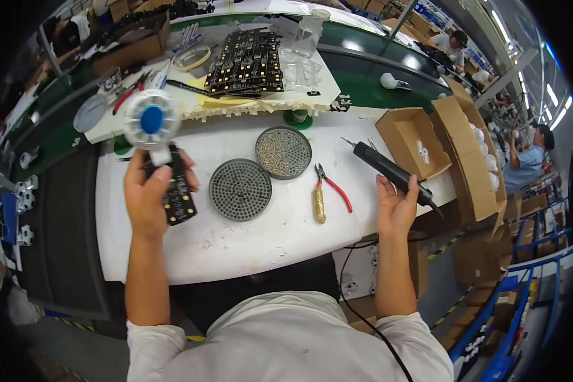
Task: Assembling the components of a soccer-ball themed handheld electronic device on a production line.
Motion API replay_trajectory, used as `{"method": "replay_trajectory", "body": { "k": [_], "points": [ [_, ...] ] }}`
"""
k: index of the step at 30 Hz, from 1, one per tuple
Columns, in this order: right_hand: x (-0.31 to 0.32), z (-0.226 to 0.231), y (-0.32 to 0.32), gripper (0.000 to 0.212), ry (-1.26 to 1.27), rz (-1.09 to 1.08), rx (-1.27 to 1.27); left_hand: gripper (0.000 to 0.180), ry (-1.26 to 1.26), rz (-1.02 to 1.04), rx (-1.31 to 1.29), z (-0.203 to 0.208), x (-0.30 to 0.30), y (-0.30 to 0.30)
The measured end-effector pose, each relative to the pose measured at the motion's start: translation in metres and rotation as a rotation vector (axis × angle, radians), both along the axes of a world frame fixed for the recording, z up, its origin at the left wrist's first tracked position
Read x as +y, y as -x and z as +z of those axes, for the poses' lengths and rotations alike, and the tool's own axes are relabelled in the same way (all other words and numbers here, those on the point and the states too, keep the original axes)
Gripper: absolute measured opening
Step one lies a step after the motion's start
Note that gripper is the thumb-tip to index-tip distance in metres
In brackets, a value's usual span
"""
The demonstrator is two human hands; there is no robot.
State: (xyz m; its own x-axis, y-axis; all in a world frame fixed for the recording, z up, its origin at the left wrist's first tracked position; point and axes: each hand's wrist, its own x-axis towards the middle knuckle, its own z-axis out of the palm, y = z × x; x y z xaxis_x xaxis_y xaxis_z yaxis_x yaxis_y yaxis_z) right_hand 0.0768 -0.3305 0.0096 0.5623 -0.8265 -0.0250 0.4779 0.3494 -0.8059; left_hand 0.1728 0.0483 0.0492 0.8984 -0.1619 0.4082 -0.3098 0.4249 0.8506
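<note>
My left hand (148, 191) is closed on a black circuit board (180, 200) with small yellow squares. Above the thumb, a white round part (134, 127) with a blue centre joins a short white stem by the board; it is slightly blurred. In my right hand (396, 207) a black electric screwdriver (388, 167) lies between thumb and fingers, its thin bit pointing up-left, away from me. Between the hands are a grey perforated round tray (240, 190) and a second round tray (304, 143) with many small screws. Red-handled cutters (328, 191), one grip wrapped yellowish, lie nearest my right hand.
A white shelf (328, 86) behind carries stacked circuit boards (245, 63), a tape roll (192, 58) and clear plastic containers (309, 35). Cardboard boxes (414, 137) stand at the right, one with white balls. A black cord (388, 344) crosses my right side. People work farther off.
</note>
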Motion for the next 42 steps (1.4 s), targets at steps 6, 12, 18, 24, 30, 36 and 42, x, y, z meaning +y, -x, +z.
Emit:
{"method": "replay_trajectory", "body": {
  "k": [6, 12, 18, 24, 30, 36, 42],
  "points": [
    [-0.011, -0.026, 0.013, 0.037, -0.268, 0.264, 0.074, 0.034, -0.038, 0.420, -0.169, 0.043, 0.040, 0.019],
    [-0.032, -0.026, 0.034, 0.026, -0.268, 0.713, 0.198, 0.030, -0.029, 0.434, -0.040, 0.022, 0.091, 0.063],
    [0.120, 0.028, 0.000, 0.010, 0.737, 0.888, 0.167, 0.030, 0.040, 0.427, 0.312, -0.039, 0.109, 0.110],
    [0.292, 0.011, -0.080, 0.028, 1.829, 0.866, 0.038, 0.038, 0.171, 0.465, 0.458, -0.055, 0.096, 0.124],
    [0.317, -0.027, -0.127, 0.027, 2.070, 0.713, 0.004, 0.041, 0.164, 0.442, 0.436, -0.055, 0.095, 0.137],
    [0.285, 0.031, -0.113, 0.020, 1.527, 1.089, 0.095, 0.037, 0.123, 0.399, 0.439, -0.057, 0.092, 0.131],
    [0.230, 0.090, -0.082, 0.017, 1.151, 2.016, 0.222, 0.034, 0.218, 0.166, 0.474, -0.060, 0.070, 0.118]
  ]
}}
